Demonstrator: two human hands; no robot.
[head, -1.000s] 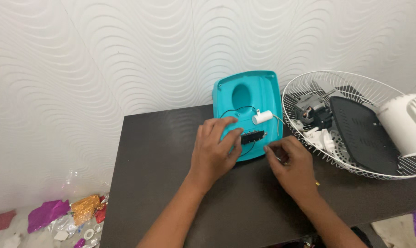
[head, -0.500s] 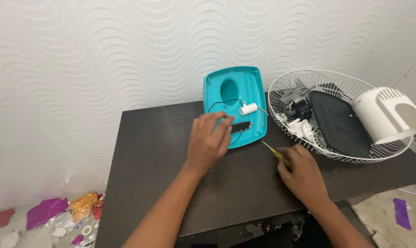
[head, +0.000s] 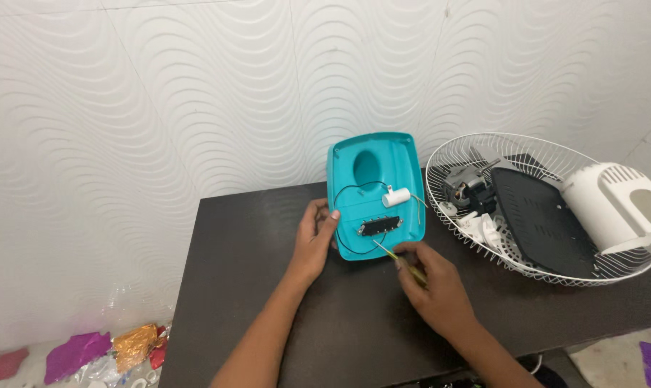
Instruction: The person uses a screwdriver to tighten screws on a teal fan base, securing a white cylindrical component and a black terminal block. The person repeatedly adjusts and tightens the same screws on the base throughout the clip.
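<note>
1. Head view: a dark worktop (head: 268, 287) stands against a white wall with a wavy relief pattern.
2. A teal plastic housing (head: 374, 192) lies at the far middle of the worktop, inner side up, its far edge against the wall.
3. Inside the housing sit a small white cylindrical part (head: 396, 197) with thin wires and, nearer, a dark strip-shaped component (head: 379, 227).
4. The left hand (head: 315, 237) grips the near-left edge of the housing, thumb over the rim, fingers curled around it.
5. The right hand (head: 431, 282) is closed around a slim screwdriver with a yellow-green handle (head: 391, 253), just near and right of the housing.
6. The screwdriver tip points toward the dark strip-shaped component; whether it touches cannot be determined.
7. A white wire fan guard (head: 447, 158) lies at the right of the worktop, just beside the housing.
8. The guard holds a black grille panel (head: 537, 223), a white motor cover (head: 616, 205), a grey motor part (head: 467, 185) and small white pieces.
9. Coloured foil scraps (head: 103, 348) lie on the floor at the near left.
</note>
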